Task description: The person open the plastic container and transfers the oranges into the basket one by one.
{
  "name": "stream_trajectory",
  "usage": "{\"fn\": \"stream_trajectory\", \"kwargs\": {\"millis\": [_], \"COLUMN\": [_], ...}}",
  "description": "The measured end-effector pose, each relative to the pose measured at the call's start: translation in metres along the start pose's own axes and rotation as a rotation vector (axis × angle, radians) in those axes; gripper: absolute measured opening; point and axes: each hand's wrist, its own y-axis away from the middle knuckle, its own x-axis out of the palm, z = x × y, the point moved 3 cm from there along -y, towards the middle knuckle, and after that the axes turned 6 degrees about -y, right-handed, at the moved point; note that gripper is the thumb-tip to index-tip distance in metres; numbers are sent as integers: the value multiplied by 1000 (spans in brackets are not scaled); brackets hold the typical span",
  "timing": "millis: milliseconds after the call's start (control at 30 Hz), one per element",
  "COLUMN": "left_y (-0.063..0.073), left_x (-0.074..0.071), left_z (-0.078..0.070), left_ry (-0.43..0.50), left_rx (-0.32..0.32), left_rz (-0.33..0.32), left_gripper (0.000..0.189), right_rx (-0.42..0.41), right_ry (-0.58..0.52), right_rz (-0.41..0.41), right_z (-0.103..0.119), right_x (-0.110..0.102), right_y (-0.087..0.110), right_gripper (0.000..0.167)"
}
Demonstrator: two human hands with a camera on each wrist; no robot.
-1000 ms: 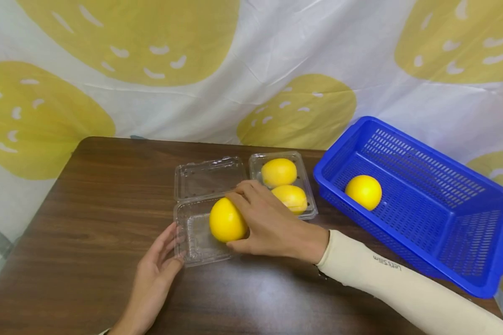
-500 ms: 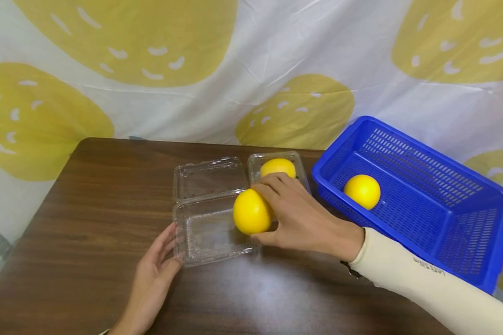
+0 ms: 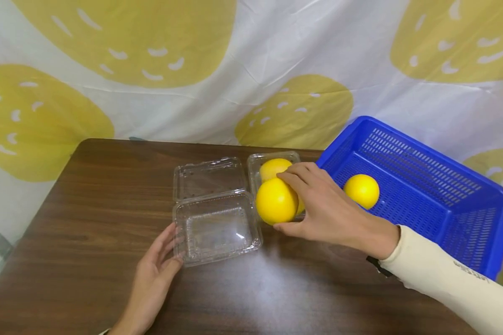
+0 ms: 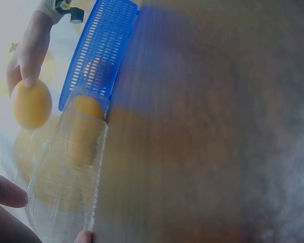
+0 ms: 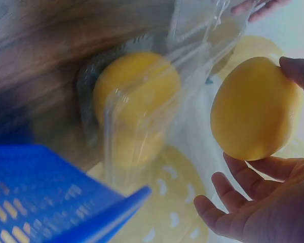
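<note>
The curled fingers of my right hand hold a smooth, oval yellow fruit at the head view's centre. My left hand, spread loosely, touches a thin clear plastic box lower left. Right, a slotted blue basket contains another fruit.

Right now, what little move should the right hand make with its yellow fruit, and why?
Maybe carry the yellow fruit over to the basket: the right hand holds it up in the air, the basket is close by, and another fruit sits in there.
</note>
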Motion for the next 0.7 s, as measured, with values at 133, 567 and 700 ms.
{"fn": "stream_trajectory", "kwargs": {"millis": [133,567,700], "left_y": [-1,-2,-2], "left_x": [-1,-1,-2], "left_z": [-1,-1,-1], "left_ry": [-10,1,-2], "left_rx": [1,6,10], "left_rz": [1,13,12], "left_gripper": [77,76,76], "right_rx": [-7,26,72], "right_ry": [2,60,94], "right_rz": [-44,-99,-89], "right_z": [-8,-37,-50], "right_x": [-11,-51,-58], "right_y": [3,9,12], "right_gripper": [92,83,82]}}
